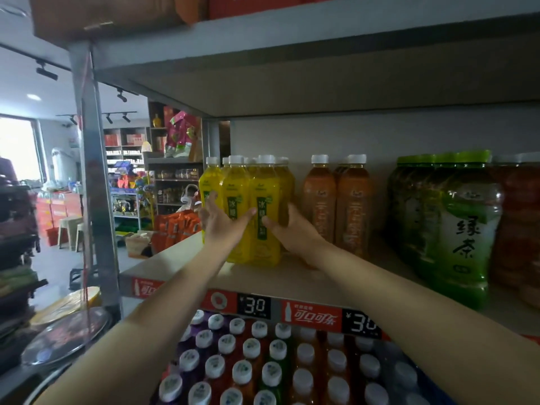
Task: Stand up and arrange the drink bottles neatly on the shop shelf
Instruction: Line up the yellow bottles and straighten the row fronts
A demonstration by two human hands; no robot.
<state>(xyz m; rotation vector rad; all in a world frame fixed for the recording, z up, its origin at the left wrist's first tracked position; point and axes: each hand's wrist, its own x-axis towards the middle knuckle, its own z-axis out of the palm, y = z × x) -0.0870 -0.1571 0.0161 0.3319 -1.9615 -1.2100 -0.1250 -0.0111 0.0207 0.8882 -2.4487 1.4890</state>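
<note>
1. The left hand (pixel 217 219) has its fingers spread, the thumb (pixel 247 214) lying across the front of the yellow bottles (pixel 264 211) and the other fingers wrapped round the group's left side.
2. The right hand (pixel 293 229) presses on the group's right side, fingers apart, its thumb on the label of the front bottle. Both hands cup the cluster; neither is closed round a single bottle.
3. The yellow bottles stand upright in a tight bunch at the left end of the shelf (pixel 292 276), set back from its front edge, white caps on top.
4. Just right of the right hand stand brown tea bottles (pixel 336 200), upright, with a small gap between them and the yellow group.
5. Further right, well apart, are large green tea bottles (pixel 464 229) near the shelf edge, with reddish bottles (pixel 520 223) beside them.
6. The shelf is pale and flat; red price tags (pixel 312 315) marked 3.0 run along its front rail. Below, rows of white bottle caps (pixel 251 347) fill the lower shelf.
7. A grey board (pixel 292 92) sits overhead, held by a metal post (pixel 93 171) at left.
8. Beyond the post lie more stocked racks, plastic stools (pixel 68 229) and a bright window.
</note>
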